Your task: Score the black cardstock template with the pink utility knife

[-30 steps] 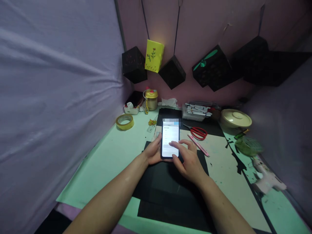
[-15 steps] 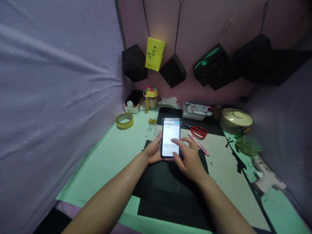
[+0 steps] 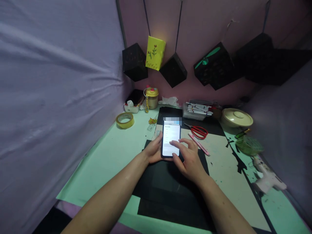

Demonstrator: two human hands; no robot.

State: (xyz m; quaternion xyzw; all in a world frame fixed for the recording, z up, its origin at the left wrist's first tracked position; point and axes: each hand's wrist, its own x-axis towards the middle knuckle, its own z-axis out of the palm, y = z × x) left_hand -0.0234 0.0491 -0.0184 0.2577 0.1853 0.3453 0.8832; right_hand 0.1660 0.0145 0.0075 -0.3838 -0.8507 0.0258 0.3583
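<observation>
A smartphone (image 3: 171, 136) with a lit white screen is held above black paper sheets (image 3: 168, 185) on the pale green table (image 3: 109, 159). My left hand (image 3: 153, 151) grips the phone's left edge, thumb along its side. My right hand (image 3: 188, 159) hovers at the phone's lower right with fingers spread, its fingertips resting on the screen.
Red scissors (image 3: 198, 131) and a pink cutter (image 3: 198, 144) lie just right of the phone. A yellow tape roll (image 3: 124, 120), a small jar (image 3: 151, 97), a box of markers (image 3: 197, 110), a lidded bowl (image 3: 237, 117) and a glue gun (image 3: 266, 180) ring the table. Black and yellow boxes hang on the back wall.
The right hand's fingers shift slightly over the screen. The phone and left hand stay nearly still.
</observation>
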